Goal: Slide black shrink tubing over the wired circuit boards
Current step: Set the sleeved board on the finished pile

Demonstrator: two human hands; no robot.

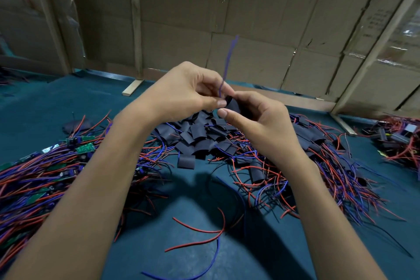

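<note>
1. Left hand (188,91) is raised over the desk (56,102) middle, fingers curled, pinching a blue wire (228,59) that stands up past the fingers; whatever board it leads to is hidden in the grip.
2. Right hand (256,118) touches the left one, thumb and fingers pinching a black shrink tube piece (231,103) at the wire's base.
3. Heap of loose tube pieces (197,136) lies directly beneath the hands, mid-desk.
4. Bare wired boards (84,145) with red and blue leads pile toward the left edge.
5. Sleeved, wired pieces (318,143) spread toward the right edge.
6. Near edge: a few stray red and blue wires (200,232) on otherwise bare green surface between the forearms.
7. Cardboard wall (250,18) closes the far edge.
</note>
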